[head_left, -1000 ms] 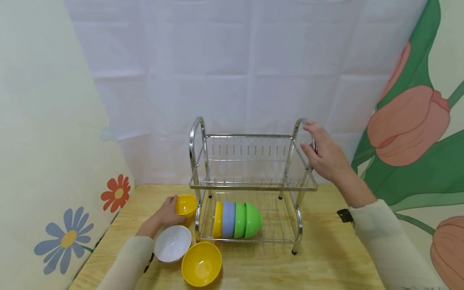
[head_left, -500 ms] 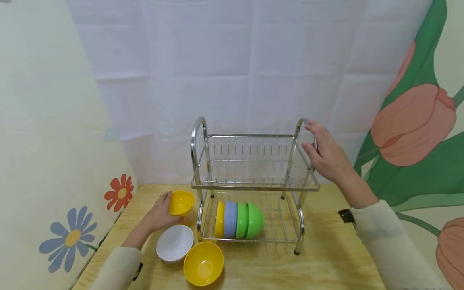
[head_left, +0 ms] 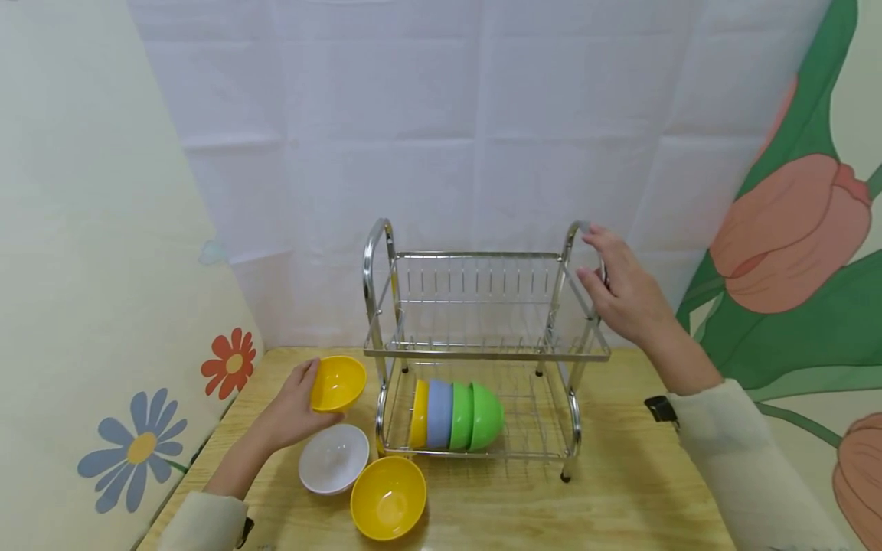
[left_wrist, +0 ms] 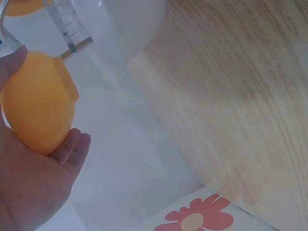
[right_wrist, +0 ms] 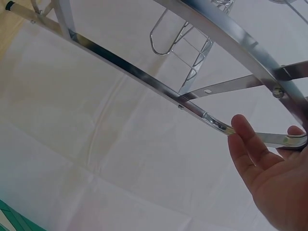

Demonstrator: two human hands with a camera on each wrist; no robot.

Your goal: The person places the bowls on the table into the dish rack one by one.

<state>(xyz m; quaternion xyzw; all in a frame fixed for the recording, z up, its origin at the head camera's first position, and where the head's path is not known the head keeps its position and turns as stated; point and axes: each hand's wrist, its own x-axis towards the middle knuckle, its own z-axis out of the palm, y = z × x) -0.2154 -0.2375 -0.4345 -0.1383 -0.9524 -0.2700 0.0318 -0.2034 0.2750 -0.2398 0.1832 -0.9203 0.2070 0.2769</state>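
curled left hand (head_left: 292, 413) grips a yellow bowl (head_left: 339, 384), right hand (head_left: 628, 298) holds rack (head_left: 485, 356).

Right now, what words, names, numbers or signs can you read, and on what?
None can be read: the yellow bowl in the left hand, the white bowl and the two-tier dish rack show no writing.
Red flower, blue flower: just pictures.
The black piece by the right sleeve: too small to tell.
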